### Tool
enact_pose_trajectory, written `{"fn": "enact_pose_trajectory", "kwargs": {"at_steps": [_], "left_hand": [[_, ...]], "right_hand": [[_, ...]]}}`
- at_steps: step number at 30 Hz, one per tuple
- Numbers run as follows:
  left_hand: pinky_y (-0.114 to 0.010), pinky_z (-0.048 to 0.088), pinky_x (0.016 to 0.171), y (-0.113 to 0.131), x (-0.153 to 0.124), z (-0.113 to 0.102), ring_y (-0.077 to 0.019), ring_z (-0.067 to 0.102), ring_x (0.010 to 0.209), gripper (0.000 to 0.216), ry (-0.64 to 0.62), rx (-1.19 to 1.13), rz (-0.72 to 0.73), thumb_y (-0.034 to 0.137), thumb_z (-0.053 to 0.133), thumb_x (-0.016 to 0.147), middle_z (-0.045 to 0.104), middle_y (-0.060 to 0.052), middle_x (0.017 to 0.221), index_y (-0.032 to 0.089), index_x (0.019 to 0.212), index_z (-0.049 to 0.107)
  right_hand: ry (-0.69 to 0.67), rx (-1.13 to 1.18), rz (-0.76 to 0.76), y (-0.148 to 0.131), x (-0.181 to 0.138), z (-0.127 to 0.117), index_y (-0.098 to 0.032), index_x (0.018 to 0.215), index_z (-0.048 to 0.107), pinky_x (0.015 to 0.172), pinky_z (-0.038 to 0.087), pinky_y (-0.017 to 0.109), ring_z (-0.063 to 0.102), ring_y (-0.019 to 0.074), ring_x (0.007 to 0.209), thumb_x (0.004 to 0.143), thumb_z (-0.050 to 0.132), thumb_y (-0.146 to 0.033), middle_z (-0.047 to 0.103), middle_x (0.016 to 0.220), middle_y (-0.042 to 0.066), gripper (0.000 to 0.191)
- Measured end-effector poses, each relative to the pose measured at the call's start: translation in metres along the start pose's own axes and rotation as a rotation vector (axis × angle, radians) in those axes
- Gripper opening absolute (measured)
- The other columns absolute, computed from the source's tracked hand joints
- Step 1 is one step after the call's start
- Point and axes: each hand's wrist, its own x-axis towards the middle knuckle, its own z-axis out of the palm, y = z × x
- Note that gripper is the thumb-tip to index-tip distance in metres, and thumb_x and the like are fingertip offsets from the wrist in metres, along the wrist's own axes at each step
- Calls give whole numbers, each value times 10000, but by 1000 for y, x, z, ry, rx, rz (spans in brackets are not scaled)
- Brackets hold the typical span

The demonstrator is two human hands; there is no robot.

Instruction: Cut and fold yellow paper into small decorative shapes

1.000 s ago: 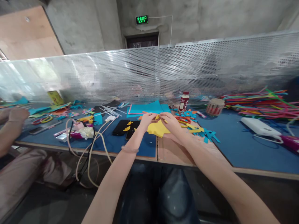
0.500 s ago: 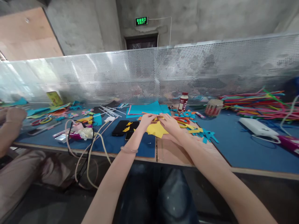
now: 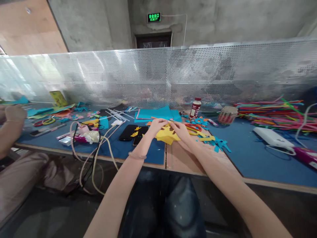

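Note:
My left hand (image 3: 158, 126) and my right hand (image 3: 179, 129) meet above the wooden strip of the table, fingertips pinched close together. Between them shows a small bit of yellow paper (image 3: 169, 123), partly hidden by the fingers. Under the hands lies a larger yellow paper sheet (image 3: 168, 137) with a pointed edge. Just right of my right hand are orange-handled scissors (image 3: 193, 127) and a yellow paper strip (image 3: 207, 138). Left of my left hand, small yellow cut-outs (image 3: 135, 134) rest on a black phone (image 3: 126, 133).
Blue paper sheets (image 3: 156, 114) and a red-capped bottle (image 3: 195, 107) stand behind the hands. Blue cut-outs (image 3: 220, 144), a white power bank (image 3: 271, 137) and colourful pipe cleaners (image 3: 269, 114) are to the right. Cables (image 3: 109, 148) hang off the front edge. Another person's hand (image 3: 15, 114) is far left.
Both hands stay together in nearly the same place, their fingers slightly shifted. The yellow sheet beneath shows a changed outline. The camera view has moved a little.

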Motion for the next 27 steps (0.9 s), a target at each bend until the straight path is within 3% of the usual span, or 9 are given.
{"fn": "enact_pose_trajectory", "kwargs": {"at_steps": [3,12,27], "left_hand": [[-232,424,590,0,0,0,-165,572,783,303,13,39,11,412,611,686,651,-73,851,164,849,674],[-233,422,597,-1,0,0,-152,561,750,325,4,-72,-40,430,599,680,630,-72,809,140,811,666],[-236,420,626,-6,6,0,-146,545,734,245,28,-12,-3,350,600,660,638,-58,777,150,767,691]], "right_hand": [[-60,147,55,5,0,3,-148,796,623,501,483,220,560,131,624,779,533,-517,612,696,39,380],[-62,370,155,9,0,4,-143,763,617,489,450,195,551,108,610,692,643,-495,599,675,25,359],[-83,201,144,3,4,-4,-140,636,603,472,447,206,520,94,518,692,656,-469,614,630,39,338]]}}
